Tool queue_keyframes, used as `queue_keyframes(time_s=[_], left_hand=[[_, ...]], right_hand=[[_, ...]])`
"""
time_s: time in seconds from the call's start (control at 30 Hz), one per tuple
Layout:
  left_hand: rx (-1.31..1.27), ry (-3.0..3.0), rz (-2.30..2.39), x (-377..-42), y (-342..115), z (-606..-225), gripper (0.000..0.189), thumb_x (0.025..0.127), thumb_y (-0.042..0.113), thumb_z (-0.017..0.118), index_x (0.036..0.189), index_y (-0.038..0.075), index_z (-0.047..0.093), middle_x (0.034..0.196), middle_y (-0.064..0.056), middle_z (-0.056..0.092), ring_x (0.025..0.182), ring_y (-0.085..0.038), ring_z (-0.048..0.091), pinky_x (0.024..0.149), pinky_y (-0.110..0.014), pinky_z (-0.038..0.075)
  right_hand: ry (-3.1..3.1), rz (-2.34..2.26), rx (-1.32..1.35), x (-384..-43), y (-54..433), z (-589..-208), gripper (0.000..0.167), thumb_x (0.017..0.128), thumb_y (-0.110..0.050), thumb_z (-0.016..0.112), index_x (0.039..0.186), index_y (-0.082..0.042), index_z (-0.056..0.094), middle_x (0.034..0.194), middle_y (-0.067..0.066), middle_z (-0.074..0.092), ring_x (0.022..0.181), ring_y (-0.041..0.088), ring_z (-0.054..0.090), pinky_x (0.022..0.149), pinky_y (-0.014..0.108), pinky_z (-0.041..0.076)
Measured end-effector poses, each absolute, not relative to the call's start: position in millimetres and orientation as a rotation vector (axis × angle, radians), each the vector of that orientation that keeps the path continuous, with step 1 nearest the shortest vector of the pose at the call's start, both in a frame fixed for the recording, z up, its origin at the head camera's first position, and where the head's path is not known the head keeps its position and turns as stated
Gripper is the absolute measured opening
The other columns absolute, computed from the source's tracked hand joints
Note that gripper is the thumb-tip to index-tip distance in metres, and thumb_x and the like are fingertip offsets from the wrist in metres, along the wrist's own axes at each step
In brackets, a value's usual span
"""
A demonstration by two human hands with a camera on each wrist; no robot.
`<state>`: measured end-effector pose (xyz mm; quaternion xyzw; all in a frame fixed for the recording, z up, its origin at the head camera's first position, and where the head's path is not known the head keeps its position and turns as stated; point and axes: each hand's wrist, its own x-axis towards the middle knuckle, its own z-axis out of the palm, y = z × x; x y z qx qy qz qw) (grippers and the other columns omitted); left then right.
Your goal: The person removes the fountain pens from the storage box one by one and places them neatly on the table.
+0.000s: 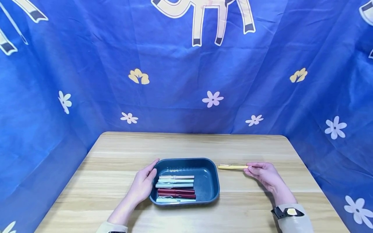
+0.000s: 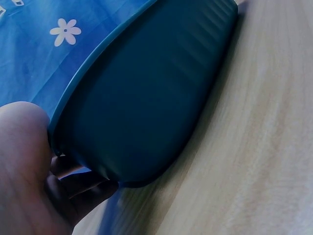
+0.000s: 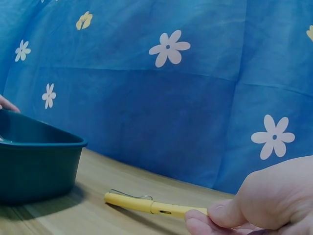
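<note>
Blue cloth [image 1: 35, 129], creased and printed with flowers, hangs at the left and runs behind one wood-grained table [image 1: 87, 194] with rounded far corners. One left hand [image 1: 141, 186] is clamped on the left end of a single dark teal tray [image 1: 205, 183], a smooth, slightly glossy rounded rectangle. Six slim pens lie side by side in it, mostly leftward: three pale pens [image 1: 179, 185], two glossy dark red pens [image 1: 177, 191], then one pale mint pen [image 1: 175, 200] nearest the viewer. Right of the tray, near but apart, one yellow pen [image 1: 231, 167] points its wire clip end trayward. The right hand [image 1: 263, 174], well apart from the left, pinches the other end. One black band [image 1: 278, 213] sits at that wrist's pale sleeve [image 1: 294, 223].
</note>
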<state>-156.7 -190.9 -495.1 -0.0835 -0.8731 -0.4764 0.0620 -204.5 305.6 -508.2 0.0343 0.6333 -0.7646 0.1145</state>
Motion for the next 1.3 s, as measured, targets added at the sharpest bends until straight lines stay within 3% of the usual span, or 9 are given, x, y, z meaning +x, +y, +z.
queue_keyframes(time_s=[0.2,0.33,0.47,0.67,0.97,1.3], left_hand=[[-0.249,-2.64,-1.449,-157,-191,-496,0.045,0.112,0.007,0.046,0.157,0.001,0.049,0.157,-0.021,0.049,0.145,-0.04,0.044,0.122,-0.057,0.033],[-0.246,-2.638,-1.453,-156,-191,-496,0.045,0.112,0.007,0.047,0.157,0.001,0.049,0.156,-0.021,0.049,0.145,-0.04,0.044,0.122,-0.057,0.033],[-0.247,-2.637,-1.455,-157,-191,-496,0.045,0.112,0.007,0.047,0.157,0.0,0.048,0.157,-0.021,0.049,0.145,-0.04,0.044,0.122,-0.057,0.033],[-0.245,-2.64,-1.454,-157,-191,-496,0.046,0.112,0.007,0.047,0.157,0.0,0.048,0.157,-0.021,0.049,0.145,-0.04,0.044,0.122,-0.057,0.032],[-0.255,-2.632,-1.467,-157,-190,-497,0.045,0.112,0.007,0.046,0.157,-0.001,0.048,0.158,-0.021,0.048,0.146,-0.039,0.043,0.122,-0.056,0.032],[-0.248,-2.636,-1.47,-157,-191,-496,0.045,0.112,0.006,0.046,0.156,-0.001,0.049,0.157,-0.02,0.049,0.146,-0.038,0.044,0.122,-0.055,0.033]], right_hand=[[2.005,-2.131,0.143,-205,301,-507,0.039,0.101,0.016,0.057,0.134,0.031,0.046,0.106,0.026,0.073,0.093,0.023,0.078,0.093,0.034,0.061],[2.203,-1.965,0.143,-206,299,-506,0.034,0.099,0.014,0.061,0.129,0.029,0.053,0.103,0.03,0.073,0.086,0.022,0.077,0.084,0.032,0.064],[2.401,-1.792,0.13,-206,296,-505,0.025,0.099,0.011,0.065,0.119,0.026,0.063,0.093,0.023,0.075,0.08,0.019,0.074,0.073,0.03,0.066],[2.5,-1.702,0.104,-207,294,-503,0.02,0.098,0.009,0.067,0.112,0.024,0.067,0.087,0.019,0.074,0.077,0.019,0.072,0.066,0.028,0.064],[2.529,-1.69,0.141,-207,294,-505,0.02,0.097,0.009,0.068,0.113,0.021,0.067,0.087,0.016,0.074,0.076,0.018,0.07,0.065,0.027,0.063],[2.536,-1.705,0.145,-204,292,-498,0.027,0.1,0.003,0.068,0.12,0.02,0.065,0.096,0.023,0.074,0.082,0.024,0.072,0.069,0.031,0.064]])
